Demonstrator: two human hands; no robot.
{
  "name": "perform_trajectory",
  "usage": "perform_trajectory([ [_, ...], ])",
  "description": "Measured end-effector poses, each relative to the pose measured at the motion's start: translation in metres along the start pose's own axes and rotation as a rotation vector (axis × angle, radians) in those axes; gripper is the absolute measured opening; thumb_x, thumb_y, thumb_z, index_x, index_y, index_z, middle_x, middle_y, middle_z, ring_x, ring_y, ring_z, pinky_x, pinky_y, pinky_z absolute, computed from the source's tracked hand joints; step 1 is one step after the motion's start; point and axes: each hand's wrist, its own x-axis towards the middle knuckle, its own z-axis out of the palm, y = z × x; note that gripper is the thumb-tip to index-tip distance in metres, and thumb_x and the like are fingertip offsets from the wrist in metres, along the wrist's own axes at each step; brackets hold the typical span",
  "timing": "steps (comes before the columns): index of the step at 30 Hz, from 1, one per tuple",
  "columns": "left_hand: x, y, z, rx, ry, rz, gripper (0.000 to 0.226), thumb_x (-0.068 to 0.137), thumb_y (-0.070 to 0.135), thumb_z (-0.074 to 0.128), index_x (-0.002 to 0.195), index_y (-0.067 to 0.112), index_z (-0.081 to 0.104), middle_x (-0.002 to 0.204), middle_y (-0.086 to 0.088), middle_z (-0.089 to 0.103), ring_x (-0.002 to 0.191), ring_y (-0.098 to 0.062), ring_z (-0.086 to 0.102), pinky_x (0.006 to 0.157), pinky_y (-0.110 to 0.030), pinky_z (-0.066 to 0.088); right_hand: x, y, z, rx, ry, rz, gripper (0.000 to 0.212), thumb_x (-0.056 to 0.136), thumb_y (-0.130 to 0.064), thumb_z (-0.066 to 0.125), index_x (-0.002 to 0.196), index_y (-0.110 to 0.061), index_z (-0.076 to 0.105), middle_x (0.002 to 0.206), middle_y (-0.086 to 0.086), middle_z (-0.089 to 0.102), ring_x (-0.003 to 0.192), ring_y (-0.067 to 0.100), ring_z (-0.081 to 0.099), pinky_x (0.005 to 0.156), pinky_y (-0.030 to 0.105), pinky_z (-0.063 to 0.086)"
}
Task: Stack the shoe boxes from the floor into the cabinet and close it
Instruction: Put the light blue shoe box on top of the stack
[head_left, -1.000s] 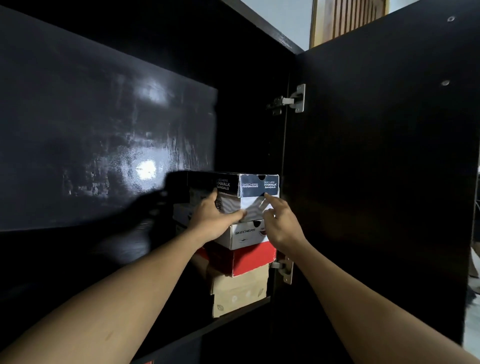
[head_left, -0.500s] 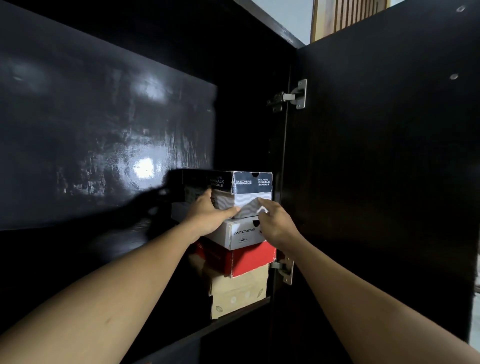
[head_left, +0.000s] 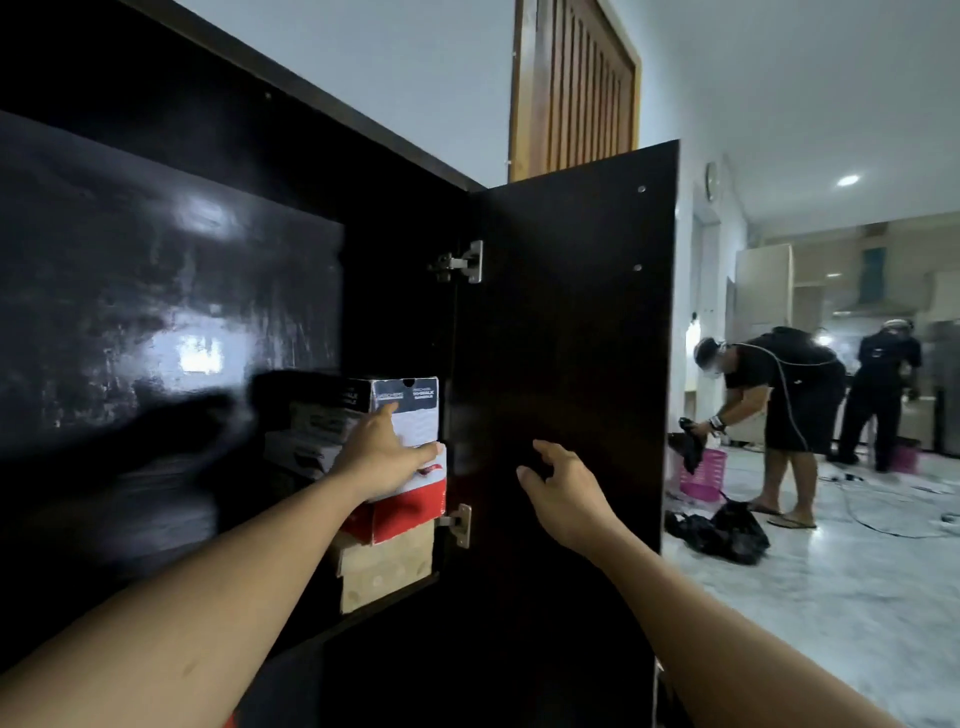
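Inside the black cabinet (head_left: 156, 312) a stack of shoe boxes stands at the right end of a shelf. A dark-lidded Skechers box (head_left: 410, 410) tops the stack, with a white and red box (head_left: 415, 506) under it and a tan cardboard box (head_left: 387, 571) at the bottom. My left hand (head_left: 382, 454) rests flat against the front of the upper boxes, fingers straight. My right hand (head_left: 558, 483) hovers in front of the open cabinet door (head_left: 566, 338), fingers loosely spread, holding nothing.
The door swings on two metal hinges (head_left: 465, 262). To the right lies a marble floor (head_left: 831, 597) with a black bag (head_left: 727, 530) and a pink basket (head_left: 704, 475). Two people (head_left: 784, 400) stand bent over farther back.
My right hand has left the boxes and moved right, in front of the door. My left hand stays on the stack. The view has turned right, showing the room.
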Motion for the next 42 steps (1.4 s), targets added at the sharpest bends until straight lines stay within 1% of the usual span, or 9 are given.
perform_trajectory([
  [5, -0.072, 0.056, 0.029, -0.039, -0.152, 0.053, 0.091, 0.078, 0.056, 0.074, 0.151, 0.02, 0.034, 0.154, -0.005, 0.04, 0.137, -0.024, 0.044, 0.11, -0.037, 0.039, -0.089, 0.024, -0.085, -0.1, 0.075, 0.098, 0.06, 0.098, -0.044, 0.054, 0.149, -0.017, 0.038, 0.147, 0.008, 0.046, 0.128, 0.023, 0.052, 0.103, 0.035, 0.044],
  [11, -0.174, 0.129, 0.081, -0.093, -0.362, 0.14, 0.087, 0.08, 0.053, 0.074, 0.151, 0.019, 0.037, 0.153, -0.007, 0.043, 0.138, -0.028, 0.043, 0.109, -0.038, 0.036, -0.204, 0.049, -0.174, -0.184, 0.187, 0.243, 0.043, 0.099, -0.047, 0.05, 0.111, -0.008, 0.064, 0.101, 0.011, 0.067, 0.1, 0.031, 0.062, 0.084, 0.039, 0.048],
  [18, -0.269, 0.18, 0.161, -0.2, -0.591, 0.217, 0.091, 0.078, 0.048, 0.078, 0.151, 0.016, 0.034, 0.153, -0.009, 0.041, 0.137, -0.027, 0.044, 0.111, -0.035, 0.039, -0.303, 0.113, -0.235, -0.219, 0.263, 0.49, 0.068, 0.096, -0.055, 0.049, 0.146, -0.009, 0.043, 0.145, 0.014, 0.05, 0.128, 0.028, 0.052, 0.097, 0.033, 0.042],
  [27, -0.348, 0.17, 0.294, -0.221, -0.899, 0.244, 0.09, 0.081, 0.046, 0.077, 0.152, 0.015, 0.032, 0.153, -0.006, 0.041, 0.136, -0.025, 0.044, 0.105, -0.034, 0.04, -0.408, 0.227, -0.251, -0.242, 0.378, 0.792, 0.068, 0.094, -0.051, 0.056, 0.144, -0.006, 0.044, 0.143, 0.018, 0.051, 0.129, 0.029, 0.052, 0.105, 0.044, 0.045],
  [30, -0.373, 0.146, 0.339, -0.232, -1.017, 0.196, 0.076, 0.083, 0.035, 0.078, 0.145, 0.013, 0.04, 0.135, 0.004, 0.051, 0.116, -0.013, 0.049, 0.089, -0.023, 0.046, -0.446, 0.276, -0.235, -0.191, 0.4, 0.893, 0.07, 0.093, -0.05, 0.058, 0.145, -0.005, 0.042, 0.147, 0.015, 0.048, 0.135, 0.027, 0.047, 0.107, 0.042, 0.042],
  [32, -0.387, 0.128, 0.369, -0.212, -1.068, 0.166, 0.079, 0.081, 0.036, 0.079, 0.146, 0.014, 0.039, 0.13, 0.003, 0.054, 0.113, -0.012, 0.05, 0.09, -0.026, 0.043, -0.474, 0.31, -0.221, -0.152, 0.407, 0.973, 0.073, 0.092, -0.051, 0.06, 0.146, -0.005, 0.041, 0.148, 0.013, 0.047, 0.135, 0.027, 0.046, 0.106, 0.039, 0.042],
  [37, -0.408, 0.089, 0.438, -0.153, -1.154, 0.066, 0.1, 0.068, 0.046, 0.086, 0.15, 0.019, 0.035, 0.152, -0.002, 0.043, 0.135, -0.021, 0.046, 0.104, -0.034, 0.043, -0.527, 0.395, -0.187, -0.049, 0.451, 1.125, 0.111, 0.059, -0.085, 0.064, 0.145, -0.019, 0.042, 0.142, 0.008, 0.05, 0.127, 0.028, 0.052, 0.103, 0.05, 0.047],
  [40, -0.415, 0.074, 0.469, -0.159, -1.183, 0.036, 0.111, 0.059, 0.045, 0.091, 0.151, 0.021, 0.032, 0.151, 0.003, 0.044, 0.132, -0.019, 0.047, 0.105, -0.037, 0.045, -0.532, 0.395, -0.174, -0.038, 0.51, 1.126, 0.089, 0.073, -0.056, 0.079, 0.144, -0.022, 0.038, 0.138, 0.003, 0.039, 0.136, 0.025, 0.038, 0.107, 0.044, 0.039],
  [42, -0.418, 0.07, 0.485, -0.179, -1.182, 0.01, 0.115, 0.06, 0.034, 0.094, 0.152, 0.017, 0.028, 0.149, 0.007, 0.042, 0.132, -0.016, 0.045, 0.104, -0.033, 0.043, -0.538, 0.402, -0.167, 0.029, 0.536, 1.07, 0.069, 0.067, -0.051, 0.086, 0.12, -0.037, 0.043, 0.13, -0.01, 0.043, 0.126, 0.013, 0.045, 0.102, 0.04, 0.045],
])
